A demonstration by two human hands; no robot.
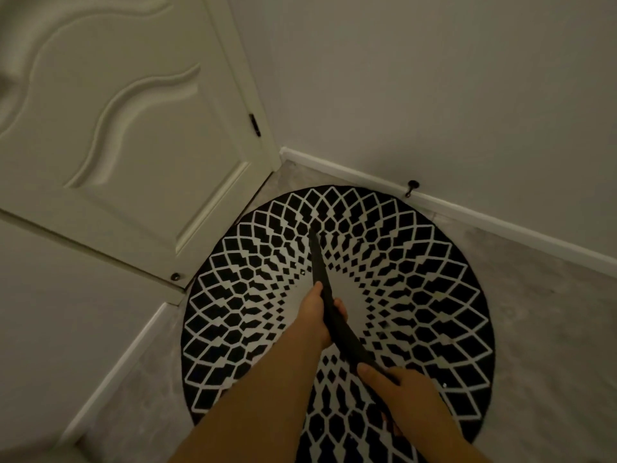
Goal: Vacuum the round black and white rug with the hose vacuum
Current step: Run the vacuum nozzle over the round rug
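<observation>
One round black and white rug (417, 295) flat on the grey floor (534, 329), in the corner where two walls meet; far rim close to the white baseboard (467, 208), left rim just beside the foot of one cream panelled door (133, 128). One black vacuum wand (320, 269), slim and tapered, slanting from lower right up to a narrow tip over the white-and-black diamonds just beyond rug centre; whether tip touches pile cannot be told. Two bare hands on it. Left hand (317, 315) forward, grip wrapped round the wand's middle, thumb along its left side, fingertips showing past its right. Right hand (397, 389) nearer the body, grip curled over the wand's lower end, near the rug's near edge. Two forearms crossing the rug's near half. One small dark door stop (411, 188) on the baseboard, past the far rim. One dark hinge (254, 124) on the door edge. A few pale specks on the rug's right part.
</observation>
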